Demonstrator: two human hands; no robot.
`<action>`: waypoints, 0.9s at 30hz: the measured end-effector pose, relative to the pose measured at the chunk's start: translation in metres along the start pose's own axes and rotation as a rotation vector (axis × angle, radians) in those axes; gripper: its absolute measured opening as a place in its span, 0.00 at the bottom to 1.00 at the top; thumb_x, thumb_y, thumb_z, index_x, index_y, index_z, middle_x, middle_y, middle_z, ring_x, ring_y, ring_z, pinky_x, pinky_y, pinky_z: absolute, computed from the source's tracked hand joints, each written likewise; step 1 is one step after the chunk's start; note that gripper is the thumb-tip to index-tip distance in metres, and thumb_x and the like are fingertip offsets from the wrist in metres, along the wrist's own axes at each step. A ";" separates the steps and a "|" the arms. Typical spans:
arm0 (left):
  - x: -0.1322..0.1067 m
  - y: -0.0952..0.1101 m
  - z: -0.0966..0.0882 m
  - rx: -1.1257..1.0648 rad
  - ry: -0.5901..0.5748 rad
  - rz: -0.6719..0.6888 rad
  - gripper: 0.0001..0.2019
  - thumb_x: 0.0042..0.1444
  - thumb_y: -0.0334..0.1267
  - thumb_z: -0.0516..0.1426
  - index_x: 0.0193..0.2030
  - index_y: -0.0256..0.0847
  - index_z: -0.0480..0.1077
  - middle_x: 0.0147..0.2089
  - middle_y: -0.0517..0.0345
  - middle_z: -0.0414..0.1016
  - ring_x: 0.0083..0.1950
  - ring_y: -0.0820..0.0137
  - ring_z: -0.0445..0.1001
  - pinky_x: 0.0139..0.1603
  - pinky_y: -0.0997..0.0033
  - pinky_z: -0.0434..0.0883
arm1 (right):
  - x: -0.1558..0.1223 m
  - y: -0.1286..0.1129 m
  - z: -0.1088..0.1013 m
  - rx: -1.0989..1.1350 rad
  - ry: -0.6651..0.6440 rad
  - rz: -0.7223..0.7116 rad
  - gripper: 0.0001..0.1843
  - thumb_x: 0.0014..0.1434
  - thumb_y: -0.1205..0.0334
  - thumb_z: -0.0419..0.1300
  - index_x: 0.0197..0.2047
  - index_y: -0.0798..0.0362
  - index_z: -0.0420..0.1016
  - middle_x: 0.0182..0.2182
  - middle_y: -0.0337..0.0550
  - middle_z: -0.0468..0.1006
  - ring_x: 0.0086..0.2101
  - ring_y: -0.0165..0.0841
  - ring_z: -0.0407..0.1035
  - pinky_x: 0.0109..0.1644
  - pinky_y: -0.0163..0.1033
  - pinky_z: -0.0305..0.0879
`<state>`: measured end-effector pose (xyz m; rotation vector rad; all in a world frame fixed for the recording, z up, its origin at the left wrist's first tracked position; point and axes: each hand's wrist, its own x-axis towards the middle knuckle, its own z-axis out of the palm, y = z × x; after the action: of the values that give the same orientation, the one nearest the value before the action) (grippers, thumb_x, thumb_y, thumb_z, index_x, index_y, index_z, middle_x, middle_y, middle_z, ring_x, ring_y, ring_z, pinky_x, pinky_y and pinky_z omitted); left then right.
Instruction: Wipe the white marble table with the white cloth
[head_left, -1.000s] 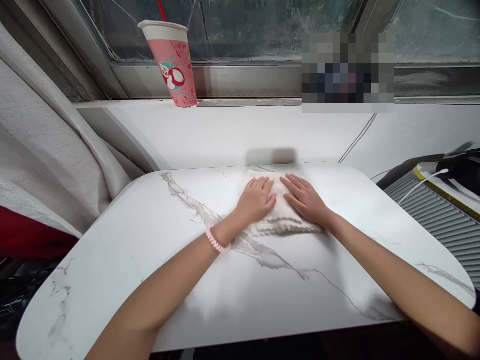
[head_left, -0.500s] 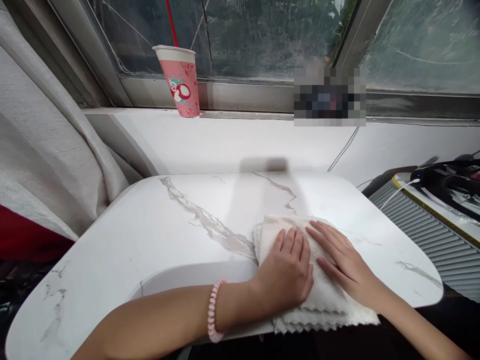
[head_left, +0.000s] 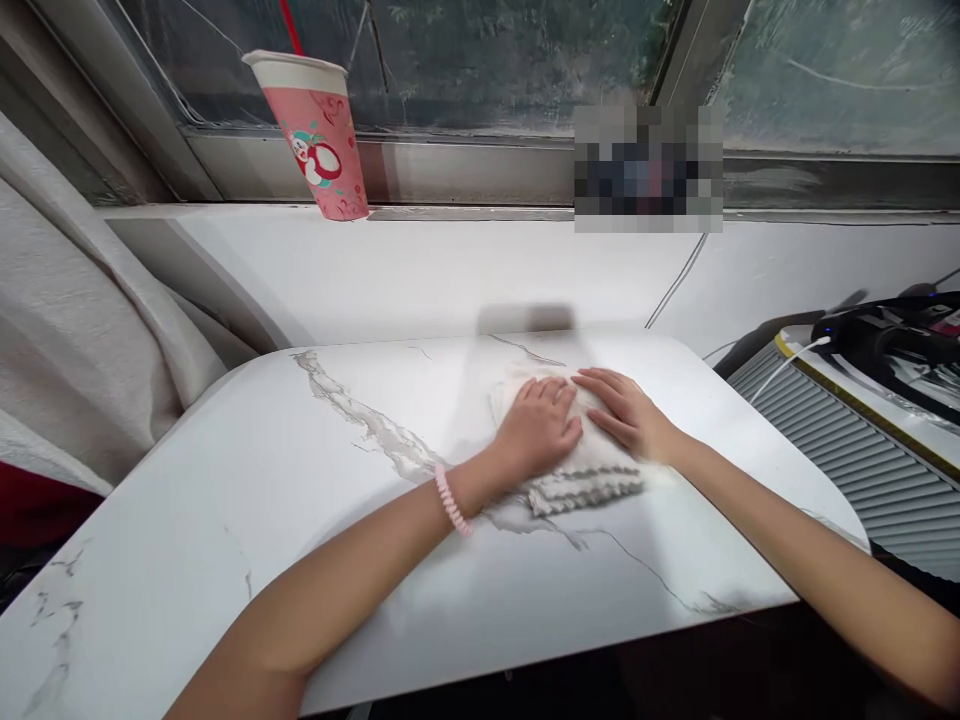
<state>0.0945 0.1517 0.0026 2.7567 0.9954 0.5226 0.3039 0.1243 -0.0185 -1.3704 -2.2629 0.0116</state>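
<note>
A folded white cloth [head_left: 600, 445] with a scalloped edge lies on the white marble-patterned table [head_left: 225, 470], right of the middle. My left hand [head_left: 536, 430], a pink coil band at its wrist, presses on the cloth with its fingers bent and close together. Beside it, my right hand [head_left: 622, 410] rests on the cloth's right side, palm down with the fingers stretched out. Both hands and the cloth are slightly smeared by motion.
On the window ledge stands a pink paper cup [head_left: 319, 150] with a red straw. A blurred-out item [head_left: 649, 170] sits farther right. A grey curtain [head_left: 90, 300] hangs at the left. Beyond the table's right end is a ribbed grey unit [head_left: 840, 440] with cables on top.
Both hands and the cloth have moved away from the table's near edge toward the wall. The view has shifted a little, so the cup appears farther left and higher.
</note>
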 end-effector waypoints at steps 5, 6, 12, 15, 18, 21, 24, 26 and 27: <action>0.048 -0.033 0.011 -0.008 0.094 -0.027 0.19 0.65 0.39 0.49 0.59 0.35 0.66 0.62 0.46 0.69 0.63 0.60 0.65 0.68 0.59 0.57 | 0.046 0.045 0.011 0.015 -0.022 0.034 0.27 0.68 0.47 0.45 0.64 0.48 0.64 0.60 0.49 0.68 0.60 0.45 0.60 0.64 0.56 0.56; 0.057 -0.038 0.013 -0.012 0.106 -0.033 0.18 0.65 0.39 0.49 0.58 0.35 0.66 0.61 0.46 0.69 0.63 0.59 0.65 0.68 0.59 0.57 | 0.054 0.052 0.013 0.004 -0.023 0.045 0.27 0.68 0.47 0.45 0.64 0.48 0.64 0.60 0.49 0.69 0.60 0.45 0.61 0.64 0.56 0.56; 0.096 -0.057 0.019 -0.107 0.178 -0.092 0.15 0.64 0.36 0.50 0.55 0.38 0.69 0.58 0.49 0.72 0.59 0.61 0.68 0.64 0.61 0.61 | 0.084 0.081 0.019 -0.142 0.004 0.148 0.27 0.67 0.50 0.43 0.64 0.51 0.64 0.61 0.49 0.68 0.64 0.49 0.52 0.65 0.56 0.52; 0.104 -0.060 0.019 -0.126 0.198 -0.125 0.14 0.64 0.36 0.50 0.53 0.39 0.70 0.56 0.51 0.73 0.58 0.61 0.69 0.63 0.61 0.62 | 0.092 0.087 0.017 -0.164 -0.029 0.184 0.27 0.68 0.51 0.43 0.65 0.51 0.63 0.62 0.50 0.67 0.62 0.47 0.57 0.64 0.56 0.54; 0.104 -0.058 0.019 -0.083 0.186 -0.132 0.16 0.65 0.36 0.49 0.56 0.37 0.69 0.57 0.49 0.72 0.59 0.60 0.68 0.64 0.60 0.61 | 0.094 0.087 0.016 -0.166 -0.051 0.191 0.26 0.69 0.51 0.41 0.65 0.49 0.61 0.62 0.50 0.67 0.60 0.45 0.61 0.66 0.61 0.46; 0.102 -0.055 0.020 -0.012 0.161 -0.130 0.18 0.66 0.36 0.48 0.59 0.34 0.67 0.60 0.46 0.71 0.61 0.59 0.66 0.66 0.59 0.59 | 0.091 0.086 0.016 -0.129 -0.028 0.196 0.27 0.69 0.50 0.40 0.65 0.49 0.61 0.62 0.52 0.66 0.61 0.45 0.59 0.66 0.64 0.43; 0.099 -0.047 0.021 0.042 0.133 -0.131 0.19 0.67 0.36 0.47 0.61 0.32 0.66 0.63 0.45 0.69 0.64 0.59 0.65 0.68 0.59 0.56 | 0.083 0.084 0.015 -0.088 -0.021 0.190 0.28 0.69 0.48 0.40 0.65 0.51 0.61 0.63 0.54 0.65 0.62 0.46 0.58 0.66 0.62 0.45; 0.092 -0.037 0.022 0.067 0.121 -0.128 0.20 0.67 0.35 0.46 0.61 0.31 0.65 0.64 0.43 0.67 0.65 0.59 0.63 0.69 0.58 0.55 | 0.074 0.080 0.011 -0.069 -0.020 0.182 0.29 0.68 0.47 0.41 0.65 0.53 0.62 0.63 0.54 0.65 0.62 0.47 0.58 0.66 0.60 0.48; 0.087 -0.031 0.023 0.077 0.118 -0.122 0.20 0.67 0.35 0.46 0.61 0.30 0.65 0.64 0.42 0.67 0.66 0.58 0.63 0.69 0.58 0.54 | 0.068 0.077 0.009 -0.060 -0.022 0.173 0.29 0.68 0.47 0.41 0.65 0.53 0.62 0.63 0.54 0.66 0.62 0.47 0.58 0.66 0.58 0.50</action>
<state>0.1471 0.2308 -0.0034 2.7357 1.2258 0.6470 0.3386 0.2214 -0.0186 -1.6015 -2.1710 0.0171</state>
